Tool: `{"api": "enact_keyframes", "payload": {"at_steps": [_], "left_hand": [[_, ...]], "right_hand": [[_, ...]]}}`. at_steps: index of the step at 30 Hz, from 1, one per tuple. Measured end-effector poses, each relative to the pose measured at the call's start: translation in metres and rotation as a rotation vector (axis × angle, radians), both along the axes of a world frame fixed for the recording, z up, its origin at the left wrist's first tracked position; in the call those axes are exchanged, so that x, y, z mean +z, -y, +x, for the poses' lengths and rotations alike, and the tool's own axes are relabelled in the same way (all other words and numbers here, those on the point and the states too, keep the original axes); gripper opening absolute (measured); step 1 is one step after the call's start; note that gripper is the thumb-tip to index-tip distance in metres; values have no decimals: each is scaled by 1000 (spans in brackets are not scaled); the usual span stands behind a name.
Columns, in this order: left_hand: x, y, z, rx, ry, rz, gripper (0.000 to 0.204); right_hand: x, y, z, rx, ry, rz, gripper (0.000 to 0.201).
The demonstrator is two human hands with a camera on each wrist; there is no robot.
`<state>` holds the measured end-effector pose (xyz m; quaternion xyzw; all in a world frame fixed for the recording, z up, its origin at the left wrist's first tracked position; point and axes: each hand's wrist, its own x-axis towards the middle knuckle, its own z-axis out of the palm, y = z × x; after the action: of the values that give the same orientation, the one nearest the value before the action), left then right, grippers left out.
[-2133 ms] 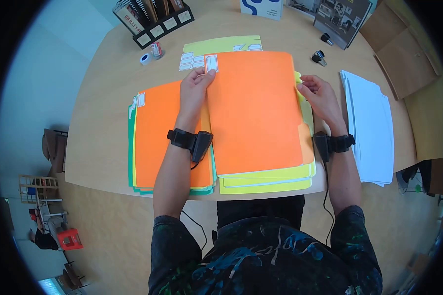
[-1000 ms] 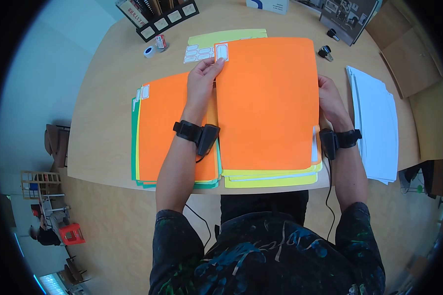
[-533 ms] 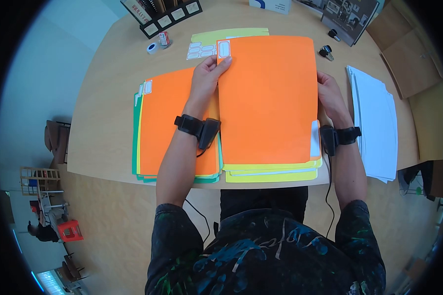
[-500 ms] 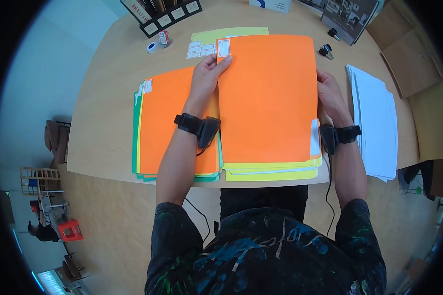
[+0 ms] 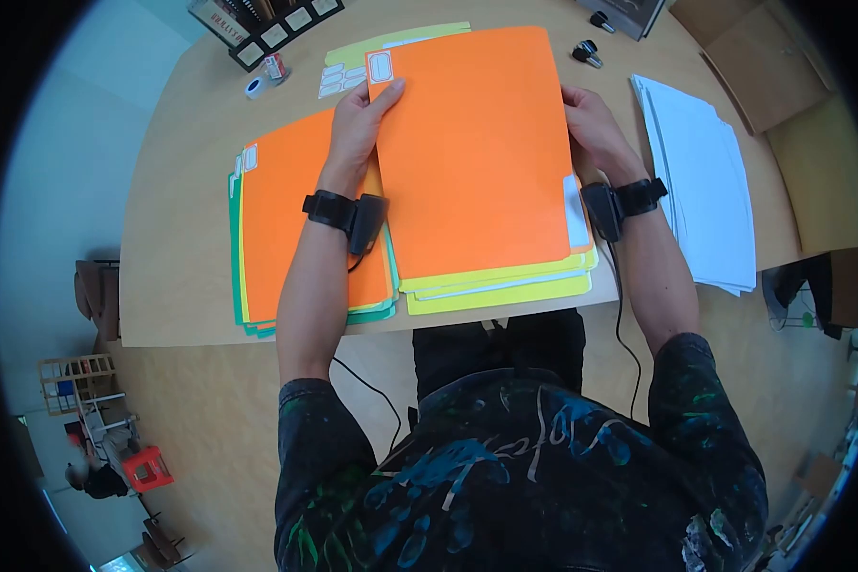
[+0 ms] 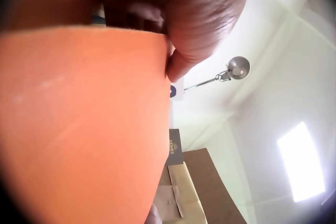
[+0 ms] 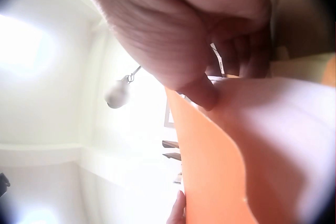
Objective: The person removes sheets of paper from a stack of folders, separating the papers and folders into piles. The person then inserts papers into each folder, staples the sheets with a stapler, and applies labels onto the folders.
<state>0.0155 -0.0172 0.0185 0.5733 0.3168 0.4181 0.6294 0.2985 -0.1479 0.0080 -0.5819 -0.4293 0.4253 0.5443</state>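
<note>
An orange file folder (image 5: 472,153) is held between both hands, a white label (image 5: 380,67) at its top left corner. My left hand (image 5: 357,124) pinches its left edge just below the label, thumb on the front cover. On the other side, my right hand (image 5: 596,129) grips the folder's right edge. The right wrist view shows that thumb on a white sheet (image 7: 294,124) inside, behind the orange cover (image 7: 210,166). The sheet also shows at the lower right notch. Yellow folders (image 5: 505,297) lie beneath. To the left, another labelled orange folder (image 5: 291,219) tops a stack.
A stack of white paper (image 5: 701,191) lies at the right. Label sheets (image 5: 341,80) and a yellow-green folder (image 5: 400,36) are at the back. A white tape roll (image 5: 255,88), a small red-and-white box (image 5: 275,67) and black clips (image 5: 586,53) sit farther out.
My right hand has gone from apart, beside the folder, to gripping its right edge. A white sheet now shows at the notch. The left hand keeps its pinch; the camera view has shifted.
</note>
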Motion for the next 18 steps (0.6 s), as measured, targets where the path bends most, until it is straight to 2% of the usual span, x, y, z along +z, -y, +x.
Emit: {"api": "enact_keyframes", "payload": {"at_steps": [4,10,12,14,16,17,18], "left_hand": [[0,0,0,-20,-52,-20,37],[7,-12,-2,34,48,-40,31],[16,-18,-6,39,-32,-20,29],[36,-19,-6,60,-40,2,29],[58,-25,-14,84,-47,18,28],[71,-37,-26,19,14,51,29],[84,-46,-37,-45,76,82,29]], "right_hand": [[-7,-2,3,19,-3,22,31],[-7,0,6,-24,2,41,27],[-2,4,8,-34,-19,87,28],[6,4,15,-42,-36,135,29],[17,4,28,-82,143,155,31],[26,11,26,-93,60,258,35],[38,17,29,-92,60,258,35]]}}
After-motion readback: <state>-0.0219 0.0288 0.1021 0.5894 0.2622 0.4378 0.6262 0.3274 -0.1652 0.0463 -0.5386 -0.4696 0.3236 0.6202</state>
